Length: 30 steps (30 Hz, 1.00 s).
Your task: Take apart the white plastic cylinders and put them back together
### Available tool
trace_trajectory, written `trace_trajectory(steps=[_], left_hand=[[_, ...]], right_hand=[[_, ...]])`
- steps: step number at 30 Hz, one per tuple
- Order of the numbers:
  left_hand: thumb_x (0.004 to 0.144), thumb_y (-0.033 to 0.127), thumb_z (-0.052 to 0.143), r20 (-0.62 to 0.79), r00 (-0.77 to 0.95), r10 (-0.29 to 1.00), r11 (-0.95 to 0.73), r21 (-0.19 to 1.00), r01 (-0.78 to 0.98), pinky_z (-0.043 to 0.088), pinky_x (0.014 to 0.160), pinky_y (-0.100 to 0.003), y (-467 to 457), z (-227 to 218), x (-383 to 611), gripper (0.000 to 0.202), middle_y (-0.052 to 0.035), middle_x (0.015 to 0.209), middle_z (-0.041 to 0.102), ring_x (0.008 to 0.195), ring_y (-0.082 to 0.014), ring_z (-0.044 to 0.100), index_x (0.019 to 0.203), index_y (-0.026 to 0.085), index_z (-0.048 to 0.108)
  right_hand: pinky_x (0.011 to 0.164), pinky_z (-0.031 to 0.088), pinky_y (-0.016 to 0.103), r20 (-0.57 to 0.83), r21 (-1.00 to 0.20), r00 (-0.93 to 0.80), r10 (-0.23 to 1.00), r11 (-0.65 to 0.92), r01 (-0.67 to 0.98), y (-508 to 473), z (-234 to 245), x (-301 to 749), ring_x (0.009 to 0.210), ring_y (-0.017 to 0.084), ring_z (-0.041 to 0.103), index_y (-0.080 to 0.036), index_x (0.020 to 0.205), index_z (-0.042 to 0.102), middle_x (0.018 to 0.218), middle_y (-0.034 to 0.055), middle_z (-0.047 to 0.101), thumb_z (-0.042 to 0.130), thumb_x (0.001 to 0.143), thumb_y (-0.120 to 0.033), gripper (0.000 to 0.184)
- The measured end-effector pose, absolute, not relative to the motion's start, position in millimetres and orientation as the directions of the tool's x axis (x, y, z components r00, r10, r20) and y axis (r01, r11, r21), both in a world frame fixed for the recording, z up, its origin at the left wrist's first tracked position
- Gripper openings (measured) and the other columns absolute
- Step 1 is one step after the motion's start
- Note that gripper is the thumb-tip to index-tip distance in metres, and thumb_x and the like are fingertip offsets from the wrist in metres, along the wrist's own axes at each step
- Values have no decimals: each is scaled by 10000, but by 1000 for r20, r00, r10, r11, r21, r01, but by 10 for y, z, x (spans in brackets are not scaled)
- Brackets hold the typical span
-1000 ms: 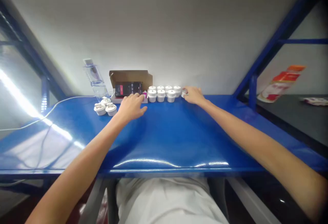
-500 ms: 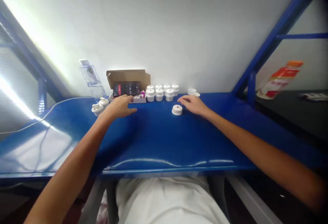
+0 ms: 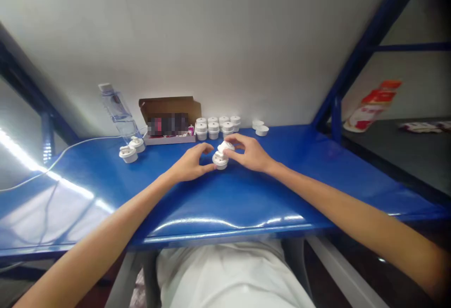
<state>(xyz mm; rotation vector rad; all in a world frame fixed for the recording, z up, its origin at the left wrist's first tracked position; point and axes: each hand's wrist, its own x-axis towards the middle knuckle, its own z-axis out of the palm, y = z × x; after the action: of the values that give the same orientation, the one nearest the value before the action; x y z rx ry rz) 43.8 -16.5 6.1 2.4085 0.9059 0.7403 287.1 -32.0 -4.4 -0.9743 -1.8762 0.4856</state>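
Note:
Both my hands meet at the middle of the blue table (image 3: pixel 246 195). My left hand (image 3: pixel 192 163) pinches a small white round part (image 3: pixel 220 161) that rests on the table. My right hand (image 3: pixel 248 153) holds a white cap (image 3: pixel 226 147) tilted just above that part. Behind them, a cluster of several finished white round pieces (image 3: pixel 216 127) stands by the wall. Two loose white caps (image 3: pixel 260 127) lie to its right. Two white parts (image 3: pixel 132 149) sit at the left beside a clear water bottle (image 3: pixel 118 111).
A brown cardboard box (image 3: pixel 169 115) with a phone propped in it stands against the wall. A white cable (image 3: pixel 70 150) runs off to the left. Blue shelf struts (image 3: pixel 352 64) rise at the right, with an orange packet (image 3: pixel 371 106) on the neighbouring dark shelf.
Both hands came back from the far row toward the table's middle. The left brought a white part from the left group, the right picked up the cap, and they now meet.

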Motion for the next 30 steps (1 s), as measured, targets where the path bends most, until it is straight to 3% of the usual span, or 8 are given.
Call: trace_trajectory(steps=[5,11,17,21,27,30], left_hand=[[802,500,728,284,638,716,-642,628,441,499,827,-353,-234,-30,530,424,-59,1009,694,922,-237,641,1059,178,624],[728,349,797,255,542,801,-394,906,156,496,756,-290,-256,14,582,392,11,843,633,815,-168,626,936,187,506],[795,469,752,245,545,802,-397,900,179,427,650,-245,-296,161,560,378,-1,842,615,735,-133,555,973,163,619],[894,579,622,174,579,797,-279,955,97,391,602,-247,-322,185,561,444,5,721,554,634,-109,502,964,141,637],[893,647,589,86,600,796,-116,993,11,325,507,-239,-337,161,595,506,22,665,467,540,-84,421,918,143,626],[891,668,575,64,612,789,-102,994,27,295,487,-235,-354,180,592,535,24,644,457,522,-77,386,925,137,630]], right_hand=[[989,583,415,583,-689,-304,754,656,309,-469,-24,2780,1095,249,685,-224,1191,665,1202,69,693,731,855,-376,374],[918,619,402,594,-725,-261,761,647,238,-551,15,2756,1096,258,682,-244,1218,631,1197,79,679,733,862,-423,411],[979,587,416,626,-720,-248,739,670,180,-567,4,2759,1160,266,647,-249,1212,608,1234,88,641,737,862,-444,422],[992,581,429,577,-758,-258,775,625,185,-590,1,2752,1188,278,632,-262,1206,587,1242,89,634,747,843,-478,452],[1037,553,463,668,-610,-325,669,743,277,-657,62,2780,1245,288,590,-277,1129,622,1266,92,623,770,828,-396,356],[1027,560,462,647,-629,-339,683,729,269,-666,78,2789,1240,290,598,-273,1125,629,1269,89,630,778,819,-411,367]])
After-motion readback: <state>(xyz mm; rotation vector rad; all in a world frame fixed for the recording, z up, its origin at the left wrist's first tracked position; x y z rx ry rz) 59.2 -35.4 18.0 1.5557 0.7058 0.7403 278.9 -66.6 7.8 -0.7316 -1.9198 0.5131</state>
